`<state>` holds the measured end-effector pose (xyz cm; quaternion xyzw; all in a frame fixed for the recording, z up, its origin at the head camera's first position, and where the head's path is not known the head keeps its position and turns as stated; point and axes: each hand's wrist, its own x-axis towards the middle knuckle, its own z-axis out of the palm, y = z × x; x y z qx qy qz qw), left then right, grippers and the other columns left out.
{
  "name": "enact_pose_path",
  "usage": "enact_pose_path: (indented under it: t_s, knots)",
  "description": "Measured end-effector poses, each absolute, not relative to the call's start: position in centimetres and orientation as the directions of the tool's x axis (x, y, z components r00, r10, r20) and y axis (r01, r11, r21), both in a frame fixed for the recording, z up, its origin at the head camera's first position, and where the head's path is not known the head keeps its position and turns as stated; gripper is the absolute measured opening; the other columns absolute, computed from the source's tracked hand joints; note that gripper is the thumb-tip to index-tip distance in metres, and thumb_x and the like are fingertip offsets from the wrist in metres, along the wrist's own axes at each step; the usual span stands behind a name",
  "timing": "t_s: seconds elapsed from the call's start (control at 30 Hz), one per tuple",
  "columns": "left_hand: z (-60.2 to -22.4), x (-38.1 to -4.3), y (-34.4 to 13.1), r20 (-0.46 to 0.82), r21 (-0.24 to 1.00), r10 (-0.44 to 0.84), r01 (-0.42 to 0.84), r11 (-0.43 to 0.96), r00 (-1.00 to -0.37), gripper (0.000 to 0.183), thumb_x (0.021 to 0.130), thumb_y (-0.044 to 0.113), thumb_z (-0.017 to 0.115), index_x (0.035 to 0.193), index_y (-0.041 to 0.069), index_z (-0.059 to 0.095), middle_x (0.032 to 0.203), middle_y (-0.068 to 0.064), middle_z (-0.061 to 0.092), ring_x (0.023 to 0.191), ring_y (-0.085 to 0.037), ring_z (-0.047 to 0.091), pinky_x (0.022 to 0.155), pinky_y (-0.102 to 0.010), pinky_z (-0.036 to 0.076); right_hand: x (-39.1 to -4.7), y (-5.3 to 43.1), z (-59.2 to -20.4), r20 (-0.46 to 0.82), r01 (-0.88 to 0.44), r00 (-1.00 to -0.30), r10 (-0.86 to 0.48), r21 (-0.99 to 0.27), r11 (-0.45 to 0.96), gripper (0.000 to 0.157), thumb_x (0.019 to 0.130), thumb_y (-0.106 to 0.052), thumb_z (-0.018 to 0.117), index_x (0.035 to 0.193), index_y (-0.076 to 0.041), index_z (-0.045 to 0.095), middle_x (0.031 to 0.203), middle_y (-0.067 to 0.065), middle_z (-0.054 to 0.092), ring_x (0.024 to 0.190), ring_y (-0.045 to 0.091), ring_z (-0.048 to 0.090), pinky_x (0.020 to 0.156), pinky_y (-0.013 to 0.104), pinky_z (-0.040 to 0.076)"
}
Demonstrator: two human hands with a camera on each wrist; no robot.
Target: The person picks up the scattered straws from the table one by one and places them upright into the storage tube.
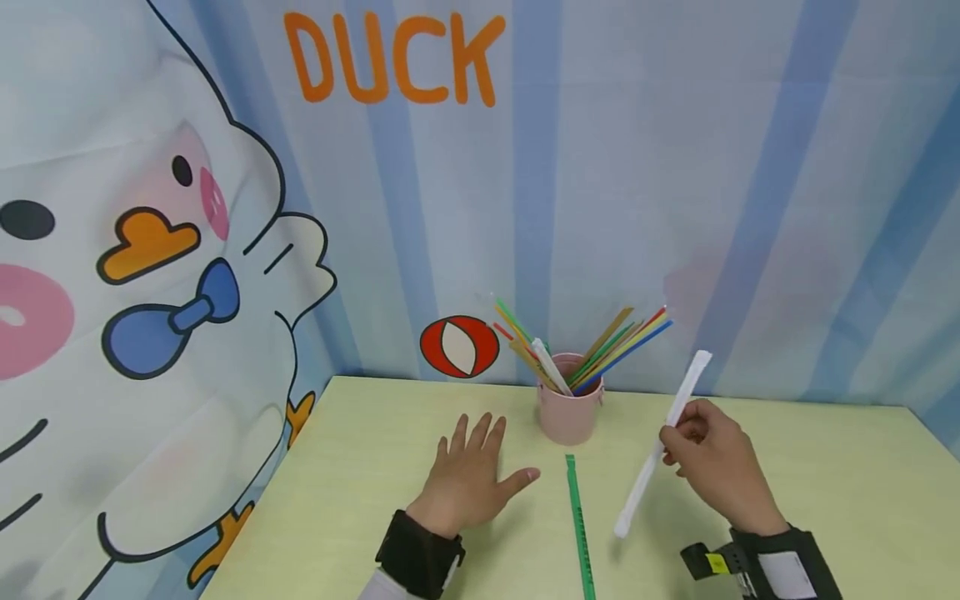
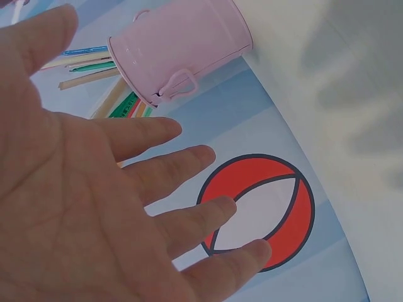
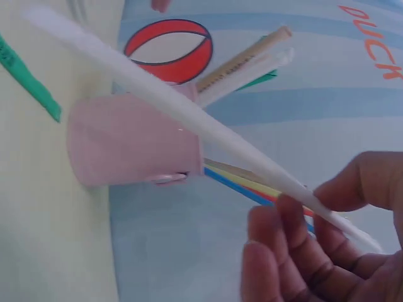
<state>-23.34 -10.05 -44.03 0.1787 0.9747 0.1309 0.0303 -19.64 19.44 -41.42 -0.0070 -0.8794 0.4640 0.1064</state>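
Note:
Between thumb and fingers my right hand pinches a long white paper-wrapped straw, which tilts in the air above the table's right part. The same white straw crosses the right wrist view diagonally. My left hand is spread with straight fingers, palm toward the table, holding nothing; its palm fills the left wrist view. Between the hands a green wrapped straw lies on the table, pointing away from me. Behind it stands a pink bucket with several straws leaning out both sides.
The pale yellow table ends at a striped blue backdrop with a printed duck, lettering and a red-and-white ball. Small handles stick out from the bucket's sides.

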Motion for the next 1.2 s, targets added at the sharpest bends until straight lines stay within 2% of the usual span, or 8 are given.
enact_pose_path:
  t_s: [0.27,0.43,0.6,0.7,0.93,1.07,1.2]
  knots:
    - [-44.1,-23.3,-10.1,-0.031,0.257,0.346,0.327,0.909,-0.938,0.089,0.086,0.074,0.040,0.150,0.012,0.027,0.155,-0.013,0.027,0.140,-0.039,0.011,0.108,-0.067,0.021,-19.9,20.4,-39.7,0.420,-0.261,-0.891,0.173,-0.785,0.563,0.030,0.098,-0.025,0.053,0.115,-0.001,0.049,0.098,0.016,0.064,0.078,0.015,0.065,0.058,0.026,0.057]
    - [-44.1,-23.3,-10.4,-0.027,0.267,0.345,0.326,0.907,-0.938,0.088,0.087,0.072,0.042,0.150,0.012,0.028,0.154,-0.013,0.028,0.139,-0.040,0.011,0.108,-0.068,0.021,-21.4,20.1,-37.8,0.503,-0.335,-0.847,0.170,-0.756,0.563,0.030,0.097,-0.026,0.054,0.118,-0.005,0.050,0.100,0.012,0.063,0.078,0.012,0.063,0.058,0.021,0.056]
    - [-44.2,-23.4,-10.5,-0.022,0.279,0.341,0.322,0.905,-0.940,0.088,0.086,0.072,0.043,0.149,0.012,0.029,0.154,-0.013,0.029,0.139,-0.040,0.012,0.107,-0.068,0.021,-23.4,19.0,-36.7,0.561,-0.377,-0.809,0.174,-0.723,0.579,0.032,0.097,-0.028,0.053,0.119,-0.006,0.050,0.098,0.010,0.064,0.079,0.017,0.063,0.059,0.017,0.054]
    - [-44.5,-23.4,-10.6,-0.019,0.283,0.340,0.321,0.904,-0.940,0.089,0.086,0.073,0.042,0.149,0.012,0.029,0.154,-0.013,0.029,0.139,-0.039,0.012,0.107,-0.068,0.021,-24.6,18.3,-37.1,0.576,-0.373,-0.800,0.167,-0.696,0.614,0.033,0.097,-0.028,0.052,0.120,-0.003,0.050,0.097,0.011,0.065,0.078,0.018,0.063,0.058,0.021,0.055]
    - [-44.7,-23.4,-10.4,-0.026,0.266,0.340,0.321,0.909,-0.940,0.090,0.085,0.075,0.040,0.150,0.013,0.028,0.154,-0.012,0.028,0.140,-0.038,0.012,0.108,-0.067,0.022,-26.5,16.4,-39.7,0.549,-0.315,-0.828,0.113,-0.623,0.717,0.032,0.099,-0.024,0.049,0.120,0.000,0.053,0.094,0.019,0.067,0.077,0.025,0.064,0.056,0.042,0.053]
    - [-44.5,-23.4,-10.2,-0.023,0.264,0.339,0.321,0.909,-0.941,0.089,0.086,0.073,0.042,0.149,0.013,0.029,0.154,-0.012,0.029,0.139,-0.039,0.013,0.108,-0.067,0.022,-27.2,15.5,-40.9,0.478,-0.238,-0.872,0.110,-0.609,0.757,0.031,0.099,-0.027,0.048,0.113,-0.001,0.058,0.094,0.019,0.068,0.076,0.027,0.063,0.053,0.040,0.051]
    - [-44.1,-23.4,-10.1,-0.018,0.266,0.340,0.323,0.908,-0.940,0.088,0.086,0.073,0.043,0.149,0.013,0.029,0.154,-0.012,0.029,0.139,-0.039,0.013,0.108,-0.067,0.022,-27.6,15.1,-41.8,0.425,-0.205,-0.900,0.096,-0.608,0.767,0.031,0.099,-0.028,0.049,0.107,-0.001,0.062,0.092,0.017,0.069,0.062,0.020,0.057,0.047,0.033,0.044]
